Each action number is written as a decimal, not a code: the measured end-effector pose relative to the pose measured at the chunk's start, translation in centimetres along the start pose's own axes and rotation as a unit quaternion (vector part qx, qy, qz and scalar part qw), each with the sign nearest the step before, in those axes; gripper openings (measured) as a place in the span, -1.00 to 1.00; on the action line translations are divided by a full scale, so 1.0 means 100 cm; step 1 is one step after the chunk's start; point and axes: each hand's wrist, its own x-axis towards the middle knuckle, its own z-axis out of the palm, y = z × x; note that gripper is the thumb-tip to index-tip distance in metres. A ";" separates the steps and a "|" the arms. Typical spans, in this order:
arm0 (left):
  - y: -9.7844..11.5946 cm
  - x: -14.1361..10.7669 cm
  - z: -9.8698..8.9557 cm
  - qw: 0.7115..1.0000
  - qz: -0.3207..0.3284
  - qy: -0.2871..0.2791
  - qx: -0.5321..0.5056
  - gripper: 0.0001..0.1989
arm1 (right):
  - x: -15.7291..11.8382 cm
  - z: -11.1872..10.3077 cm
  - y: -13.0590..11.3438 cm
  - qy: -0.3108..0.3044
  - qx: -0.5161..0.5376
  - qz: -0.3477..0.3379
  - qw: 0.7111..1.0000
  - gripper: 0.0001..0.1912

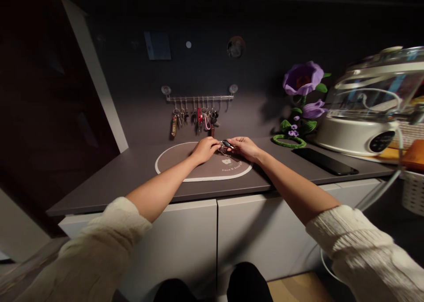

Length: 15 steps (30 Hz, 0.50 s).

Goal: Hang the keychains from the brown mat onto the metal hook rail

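I have the wide tabletop (129, 171) before me, the oval mat (175, 158) on it, and hung key sets (199, 115) along the clear hook rail (188, 99). Over the mat, off the rail, my right grip (245, 147) pinches a dark key fob (228, 144); my left grip (206, 149) seems closed on its metal ring (221, 149). I judge this handling midway: fob and ring look joined, neither set down nor hung.

Left sleeve (96, 244): cream, thick, soft-looking to me, broad folds, bunched edge partway along left forearm (162, 187). Right sleeve (357, 235): same cream, brighter lit, so I make out ribbed knit ridges and gathered creases; ends partway along right forearm (294, 187). Both forearms bare below knit. Left hand (206, 151), right hand (247, 148) bare too. Legwear (248, 284) black, rounded shapes at bottom edge, too dark for me to read weave.
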 end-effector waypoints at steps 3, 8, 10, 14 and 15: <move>0.001 0.000 -0.001 0.999 -0.023 0.016 -0.017 -0.81 | 0.000 0.000 -0.001 0.009 0.002 0.010 1.000 -0.86; -0.002 0.001 0.001 0.996 -0.047 0.016 -0.077 -0.83 | -0.003 0.002 -0.003 0.006 -0.008 0.020 1.000 -0.85; -0.003 0.002 0.003 0.993 -0.057 0.013 -0.106 -0.85 | -0.003 0.003 -0.003 0.005 -0.010 0.019 1.000 -0.85; -0.004 0.003 0.005 0.984 -0.083 0.018 -0.157 -0.88 | -0.003 0.002 -0.001 0.003 -0.015 0.017 1.000 -0.85; -0.004 0.004 0.006 0.980 -0.097 0.020 -0.175 -0.89 | -0.003 0.002 -0.001 0.002 -0.017 0.017 1.000 -0.85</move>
